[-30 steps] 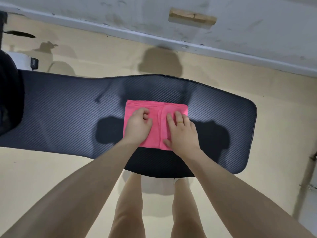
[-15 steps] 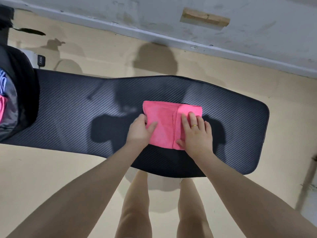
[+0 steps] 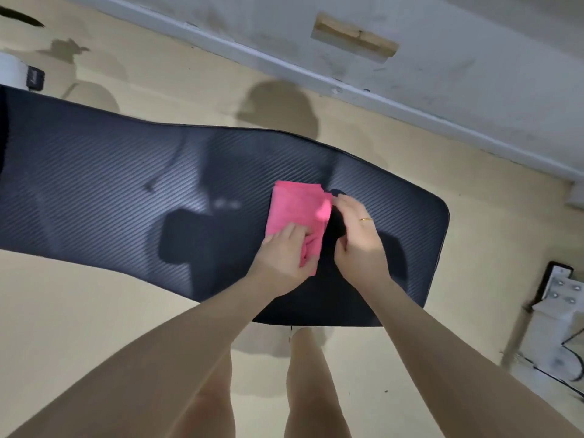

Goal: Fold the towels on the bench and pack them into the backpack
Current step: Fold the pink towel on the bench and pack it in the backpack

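Pink towel (image 3: 294,210) (folded) held by both hands on bench (image 3: 110,191).

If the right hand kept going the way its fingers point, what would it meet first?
The right hand points up-left; its fingertips already seem to touch the pink towel's right edge, so likely the towel, then bench.

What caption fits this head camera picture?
Both hands fold a pink towel on the black bench.
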Demonstrator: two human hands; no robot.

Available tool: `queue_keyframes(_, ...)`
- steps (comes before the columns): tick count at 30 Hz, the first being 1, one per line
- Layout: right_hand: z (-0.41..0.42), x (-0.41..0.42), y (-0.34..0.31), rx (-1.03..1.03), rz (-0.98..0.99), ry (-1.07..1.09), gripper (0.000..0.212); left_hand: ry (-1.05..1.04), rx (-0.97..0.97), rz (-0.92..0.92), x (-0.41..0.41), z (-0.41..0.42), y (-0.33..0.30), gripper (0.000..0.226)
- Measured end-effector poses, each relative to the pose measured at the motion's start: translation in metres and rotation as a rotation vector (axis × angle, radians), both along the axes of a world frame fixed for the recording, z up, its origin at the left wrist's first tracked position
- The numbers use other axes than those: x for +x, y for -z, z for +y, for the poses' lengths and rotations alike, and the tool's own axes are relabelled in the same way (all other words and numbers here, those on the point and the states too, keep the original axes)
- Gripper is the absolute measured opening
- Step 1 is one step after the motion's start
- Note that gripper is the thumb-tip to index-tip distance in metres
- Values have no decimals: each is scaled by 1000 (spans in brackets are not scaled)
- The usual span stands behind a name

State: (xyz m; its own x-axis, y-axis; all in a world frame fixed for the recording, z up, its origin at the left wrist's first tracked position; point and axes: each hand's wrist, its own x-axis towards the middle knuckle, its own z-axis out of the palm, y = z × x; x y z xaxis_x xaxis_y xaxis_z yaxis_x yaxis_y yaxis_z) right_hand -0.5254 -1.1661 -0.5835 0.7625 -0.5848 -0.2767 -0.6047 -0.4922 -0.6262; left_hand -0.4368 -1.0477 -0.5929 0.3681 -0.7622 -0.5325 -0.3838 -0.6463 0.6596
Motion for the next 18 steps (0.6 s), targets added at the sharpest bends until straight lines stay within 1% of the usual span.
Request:
queue_keyframes(1, -5, -4, -2, -87, -3, -127, 67, 45, -13, -70, -6, 3, 1, 40)
queue_keyframes(3, -14, -9, -1, -245, 0, -461, 61, 130, -72, -193, -16, 11, 3, 48)
queue_keyframes(5, -19, -11, 6, -381, 77, -763, 59, 211, -107, -288, -26, 25, 9, 60)
queue_keyframes(7, -21, -13, 15, -486, 183, -930, 59, 322, -41, -371, -37, 40, 15, 80)
queue_keyframes(8, -22, -13, 19, -491, 228, -966, 59, 347, -2, -396, -41, 45, 16, 87)
queue_keyframes(10, -28, -8, 23, -412, 317, -1006, 67, 324, 32, -434, -47, 51, 19, 91)
queue_keyframes(12, -39, 0, 27, -259, 383, -1030, 83, 252, 11, -493, -48, 50, 25, 83)
queue_keyframes(14, -46, 7, 26, -122, 433, -1044, 94, 174, -67, -552, -46, 47, 34, 73)
queue_keyframes(16, -48, 9, 23, -81, 419, -1035, 97, 172, -99, -633, -46, 44, 42, 69)
queue_keyframes(18, -49, 10, 23, -60, 421, -1026, 98, 162, -138, -734, -43, 39, 51, 58)
